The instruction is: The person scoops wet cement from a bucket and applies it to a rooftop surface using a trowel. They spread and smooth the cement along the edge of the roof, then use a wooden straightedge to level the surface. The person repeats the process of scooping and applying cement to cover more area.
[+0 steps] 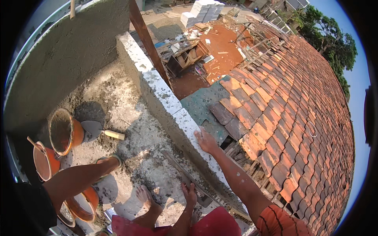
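Observation:
My right hand (205, 141) rests on the white block top of a low wall (159, 88), its fingers spread over the near edge. In my left hand (190, 192), low against the inner side of that wall, is a long flat plastering float (177, 166) lying roughly along the wall's foot. Wet grey mortar coats the wall's inner face. A pointed trowel (93, 128) with a pale handle lies on the mortar-spattered floor (130, 118), away from both hands.
Orange buckets (77, 131) stand at the left, beside another person's sandalled foot (112, 160). A taller plastered wall (71, 47) closes the far left. Beyond the low wall are a tiled roof (275, 133), a wooden post (149, 41) and a lower yard with debris (185, 59).

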The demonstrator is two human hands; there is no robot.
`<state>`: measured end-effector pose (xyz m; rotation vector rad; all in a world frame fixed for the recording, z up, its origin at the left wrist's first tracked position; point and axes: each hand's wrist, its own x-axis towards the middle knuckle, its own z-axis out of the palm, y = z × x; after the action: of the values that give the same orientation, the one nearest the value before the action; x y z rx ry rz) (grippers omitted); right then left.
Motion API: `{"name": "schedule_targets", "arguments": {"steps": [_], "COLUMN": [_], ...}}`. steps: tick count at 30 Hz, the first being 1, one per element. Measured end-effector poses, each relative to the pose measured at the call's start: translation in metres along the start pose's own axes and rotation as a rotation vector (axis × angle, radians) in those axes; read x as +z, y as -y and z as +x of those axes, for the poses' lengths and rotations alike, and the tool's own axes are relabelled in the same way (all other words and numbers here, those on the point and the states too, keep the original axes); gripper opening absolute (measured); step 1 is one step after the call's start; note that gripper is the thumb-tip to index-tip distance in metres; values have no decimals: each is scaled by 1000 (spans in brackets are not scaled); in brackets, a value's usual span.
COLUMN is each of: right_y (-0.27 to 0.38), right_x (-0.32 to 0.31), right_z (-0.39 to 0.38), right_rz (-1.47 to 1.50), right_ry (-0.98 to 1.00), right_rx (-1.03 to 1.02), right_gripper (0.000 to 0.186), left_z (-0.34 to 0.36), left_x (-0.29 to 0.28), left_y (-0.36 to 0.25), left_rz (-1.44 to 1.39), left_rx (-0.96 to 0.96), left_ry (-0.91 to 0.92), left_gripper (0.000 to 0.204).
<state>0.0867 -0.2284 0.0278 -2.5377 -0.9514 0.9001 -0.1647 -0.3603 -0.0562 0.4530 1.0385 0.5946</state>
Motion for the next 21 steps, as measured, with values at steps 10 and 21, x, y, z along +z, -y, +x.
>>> {"name": "schedule_targets", "arguments": {"steps": [10, 21], "right_y": [-2, -3], "right_x": [-10, 11], "right_z": [14, 27], "right_rz": [-85, -121], "right_ry": [5, -168], "right_rx": [-165, -302], "right_gripper": [78, 69], "left_z": [3, -27], "left_x": [6, 23], "left_y": [56, 76], "left_rz": [-13, 105], "left_rx": [-95, -69], "left_ry": [133, 287], "left_gripper": [26, 32]}}
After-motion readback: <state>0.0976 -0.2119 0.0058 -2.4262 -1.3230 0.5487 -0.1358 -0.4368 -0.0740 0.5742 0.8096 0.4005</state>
